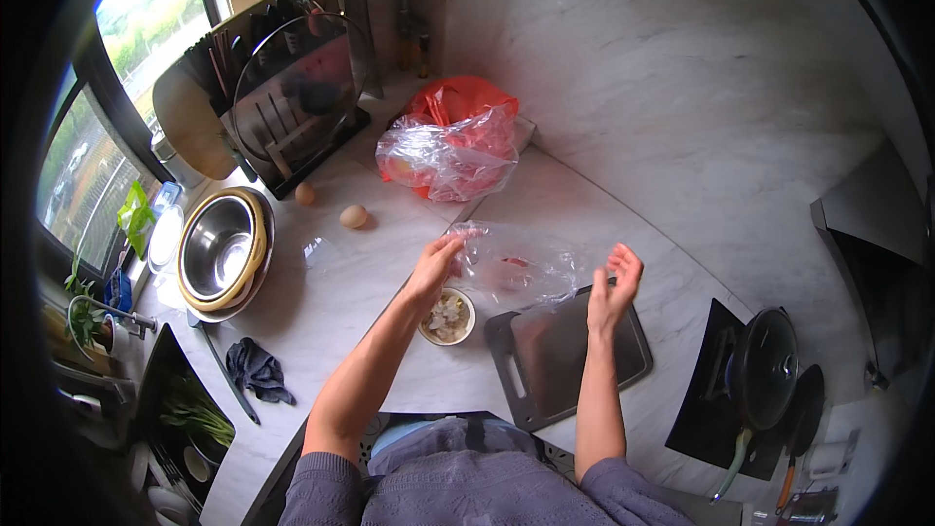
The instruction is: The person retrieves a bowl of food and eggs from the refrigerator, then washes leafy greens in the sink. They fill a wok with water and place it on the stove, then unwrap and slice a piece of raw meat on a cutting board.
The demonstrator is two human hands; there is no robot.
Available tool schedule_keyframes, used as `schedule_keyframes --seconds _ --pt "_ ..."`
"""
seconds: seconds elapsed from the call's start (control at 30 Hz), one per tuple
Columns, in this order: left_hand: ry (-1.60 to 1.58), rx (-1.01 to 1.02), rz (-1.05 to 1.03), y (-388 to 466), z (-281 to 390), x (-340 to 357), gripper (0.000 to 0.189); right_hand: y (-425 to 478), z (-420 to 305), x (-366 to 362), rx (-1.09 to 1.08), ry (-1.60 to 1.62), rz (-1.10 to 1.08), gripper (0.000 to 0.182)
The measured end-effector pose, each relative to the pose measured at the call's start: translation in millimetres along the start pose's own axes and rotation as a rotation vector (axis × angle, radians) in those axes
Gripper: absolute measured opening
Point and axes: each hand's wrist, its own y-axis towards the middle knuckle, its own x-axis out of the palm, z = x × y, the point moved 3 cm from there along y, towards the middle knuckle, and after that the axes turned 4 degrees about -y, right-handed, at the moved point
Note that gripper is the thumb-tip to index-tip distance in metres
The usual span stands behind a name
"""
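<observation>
My left hand (437, 264) pinches one end of a clear plastic bag (544, 259), which hangs stretched out over the counter. Inside or behind the film, a small reddish patch shows; what it is I cannot tell. My right hand (616, 286) is raised near the bag's other end, thumb and fingers apart, with nothing seen between them. Below my left hand stands a small white bowl (447, 318) of pale, translucent chopped pieces. A dark cutting board (562, 358) with a handle slot lies beneath my right forearm and the bag's lower edge.
A red and clear plastic bag (453, 142) sits at the back. Two eggs (354, 216) lie near the knife rack (292, 113). Nested bowls (223, 248) stand left, above a dark cloth (257, 371) and the sink with greens (193, 409). A lidded pan (763, 369) occupies the right-hand stove.
</observation>
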Motion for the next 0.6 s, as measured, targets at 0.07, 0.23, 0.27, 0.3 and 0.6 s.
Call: schedule_keyframes --seconds 0.07,0.23,0.27,0.3,0.6 --pt "-0.045 0.032 -0.025 -7.2 -2.6 11.5 0.031 7.4 -71.9 -8.6 -0.27 0.084 -0.252 0.032" --pt "0.03 0.113 -0.164 -18.6 7.0 37.0 0.034 -24.6 -16.9 69.5 -0.289 -0.47 -0.973 0.028" --pt "0.032 0.132 -0.176 -19.8 10.8 39.7 0.034 -29.1 3.6 75.9 -0.235 -0.717 -1.082 0.029" --pt "0.029 0.134 -0.167 -24.0 17.1 39.6 0.035 -30.6 2.6 75.8 -0.134 -0.698 -1.181 0.032" --pt "0.078 0.076 -0.24 -41.8 13.8 41.8 0.038 -29.8 31.8 102.5 -0.068 -0.43 -1.212 0.023"
